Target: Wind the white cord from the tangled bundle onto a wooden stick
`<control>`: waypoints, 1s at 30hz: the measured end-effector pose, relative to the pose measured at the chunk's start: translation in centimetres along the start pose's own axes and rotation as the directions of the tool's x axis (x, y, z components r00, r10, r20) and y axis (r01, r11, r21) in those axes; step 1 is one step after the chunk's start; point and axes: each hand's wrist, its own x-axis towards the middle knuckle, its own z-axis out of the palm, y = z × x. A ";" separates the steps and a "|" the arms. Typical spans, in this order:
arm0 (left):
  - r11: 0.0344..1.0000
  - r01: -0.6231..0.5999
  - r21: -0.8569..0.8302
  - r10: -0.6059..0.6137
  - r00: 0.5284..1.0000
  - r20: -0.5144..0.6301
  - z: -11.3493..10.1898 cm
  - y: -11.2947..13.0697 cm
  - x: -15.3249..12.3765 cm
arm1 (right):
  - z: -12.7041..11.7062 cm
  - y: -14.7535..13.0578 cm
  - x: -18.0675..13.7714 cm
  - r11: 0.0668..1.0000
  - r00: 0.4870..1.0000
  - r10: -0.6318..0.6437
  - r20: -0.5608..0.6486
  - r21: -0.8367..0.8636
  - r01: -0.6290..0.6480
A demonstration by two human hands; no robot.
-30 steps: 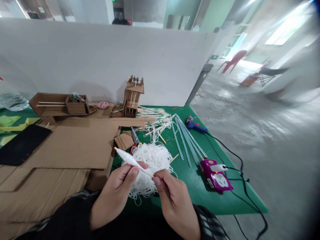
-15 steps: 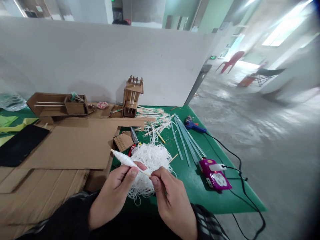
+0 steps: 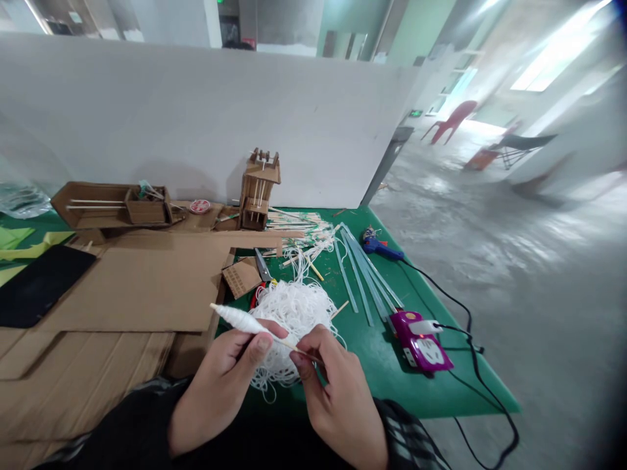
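A thin wooden stick wound with white string [image 3: 238, 318] slants between my hands, its bare tip pointing to the upper left. My left hand [image 3: 223, 372] is closed round the wound part, thumb on top. With thumb and fingers my right hand [image 3: 330, 385] pinches the bare lower end of the stick. Right behind and below the hands lies a loose heap of white string [image 3: 298, 307]. Scissors [image 3: 262, 266] with a red handle lie partly under that heap, beside a small cardboard piece [image 3: 241, 277].
Cardboard sheets [image 3: 147, 281] cover the left side, with a black flat object [image 3: 42, 284] on them. Two cardboard models [image 3: 257, 192] stand at the back. Clear glue sticks [image 3: 362, 274], a blue glue gun [image 3: 382, 248] and a purple power strip [image 3: 421, 343] with cables lie right.
The wound stick's upper tip has dropped a little and shifted left. My right fingers have moved slightly along its lower end, and more of the stick shows past them.
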 end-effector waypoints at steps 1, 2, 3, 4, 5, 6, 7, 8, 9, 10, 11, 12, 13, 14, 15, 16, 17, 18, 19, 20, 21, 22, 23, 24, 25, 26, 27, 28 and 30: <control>1.000 -0.002 0.005 0.002 1.000 0.004 0.0 0.0 0.0 | 0.0 0.0 -0.1 1.000 1.000 -0.016 0.006 -0.007 0.016; 1.000 -0.002 0.012 0.002 1.000 0.005 0.0 0.0 0.0 | -0.1 0.0 -0.1 1.000 1.000 -0.025 0.013 -0.017 0.025; 1.000 -0.003 0.021 0.003 1.000 0.004 0.0 0.0 -0.1 | -0.1 0.0 -0.1 0.999 0.999 -0.029 0.017 -0.026 0.030; 1.000 -0.004 0.029 0.004 1.000 0.001 0.0 0.0 -0.1 | -0.1 0.0 -0.1 0.999 0.999 -0.030 0.021 -0.028 0.031; 0.999 -0.004 0.037 0.005 1.000 -0.004 0.0 0.0 -0.1 | -0.1 0.0 -0.1 0.999 0.999 -0.026 0.025 -0.025 0.026; 0.999 -0.003 0.043 0.004 1.000 -0.009 0.0 0.0 -0.1 | -0.1 0.0 -0.1 1.000 1.000 -0.018 0.025 -0.015 0.019; 0.999 -0.001 0.046 0.002 1.000 -0.008 0.0 0.0 -0.2 | -0.1 0.0 -0.1 1.000 1.000 -0.011 0.021 -0.002 0.012; 0.999 0.000 0.049 0.000 1.000 -0.003 0.0 0.0 -0.2 | 0.0 0.0 -0.1 1.000 1.000 -0.007 0.014 0.009 0.007; 0.999 0.001 0.053 -0.001 1.000 0.002 -0.1 0.0 -0.2 | 0.0 0.0 -0.1 1.000 1.000 -0.008 0.008 0.013 0.008; 0.998 0.001 0.058 -0.002 1.000 0.008 -0.1 0.1 -0.2 | 0.0 0.0 -0.1 1.000 1.000 -0.013 0.007 0.011 0.013; 0.998 -0.001 0.065 0.000 1.000 0.012 -0.1 0.1 -0.2 | -0.1 0.0 -0.1 1.000 1.000 -0.024 0.008 0.006 0.024; 0.998 -0.006 0.068 0.005 1.000 0.015 0.0 0.1 -0.2 | -0.1 0.0 -0.1 0.999 0.999 -0.034 0.015 -0.001 0.034; 0.998 -0.012 0.068 0.011 1.000 0.015 0.0 0.2 -0.2 | -0.2 0.1 -0.1 0.999 0.999 -0.038 0.025 -0.008 0.038; 0.998 -0.018 0.066 0.018 1.000 0.012 0.0 0.3 -0.2 | -0.2 0.1 -0.1 0.999 0.999 -0.040 0.033 -0.009 0.041; 0.998 -0.023 0.062 0.022 1.000 0.010 0.0 0.3 -0.2 | -0.3 0.0 -0.1 0.999 0.998 -0.041 0.042 -0.004 0.041; 0.998 -0.025 0.057 0.025 1.000 0.010 0.0 0.4 -0.2 | -0.3 0.0 -0.2 0.999 0.998 -0.038 0.049 0.006 0.038; 0.998 -0.026 0.051 0.025 1.000 0.011 0.0 0.4 -0.3 | -0.3 0.1 -0.2 0.999 0.998 -0.037 0.048 0.019 0.036; 0.999 -0.024 0.046 0.023 1.000 0.014 0.0 0.5 -0.3 | -0.3 0.1 -0.2 0.999 0.998 -0.034 0.045 0.030 0.032; 0.999 -0.021 0.044 0.020 1.000 0.016 -0.1 0.5 -0.3 | -0.3 0.1 -0.2 0.999 0.999 -0.033 0.038 0.035 0.032; 0.999 -0.020 0.045 0.019 1.000 0.018 -0.1 0.5 -0.4 | -0.3 0.1 -0.2 0.999 0.999 -0.034 0.033 0.034 0.033; 0.998 -0.023 0.050 0.022 1.000 0.021 -0.1 0.4 -0.4 | -0.2 0.2 -0.2 0.999 0.999 -0.039 0.030 0.029 0.038; 0.998 -0.029 0.057 0.028 0.999 0.021 -0.1 0.4 -0.5 | -0.2 0.2 -0.2 0.999 0.998 -0.049 0.028 0.022 0.048; 0.997 -0.036 0.065 0.035 0.999 0.020 -0.1 0.4 -0.5 | -0.2 0.3 -0.3 0.998 0.998 -0.060 0.031 0.016 0.059; 0.997 -0.042 0.069 0.041 0.999 0.021 -0.2 0.3 -0.5 | -0.2 0.3 -0.3 0.998 0.997 -0.069 0.035 0.013 0.069; 0.997 -0.048 0.068 0.046 0.999 0.021 -0.2 0.3 -0.5 | -0.2 0.3 -0.3 0.997 0.996 -0.075 0.039 0.013 0.074; 0.997 -0.049 0.066 0.048 0.999 0.023 -0.2 0.3 -0.5 | -0.3 0.2 -0.3 0.997 0.996 -0.073 0.046 0.014 0.073; 0.997 -0.048 0.064 0.046 0.999 0.026 -0.2 0.2 -0.4 | -0.3 0.2 -0.3 0.998 0.997 -0.064 0.051 0.017 0.064; 0.997 -0.046 0.061 0.044 0.999 0.031 -0.3 0.2 -0.4 | -0.3 0.2 -0.3 0.998 0.997 -0.052 0.053 0.023 0.051; 0.997 -0.041 0.064 0.038 0.999 0.039 -0.3 0.2 -0.4 | -0.3 0.2 -0.3 0.999 0.998 -0.029 0.048 0.038 0.027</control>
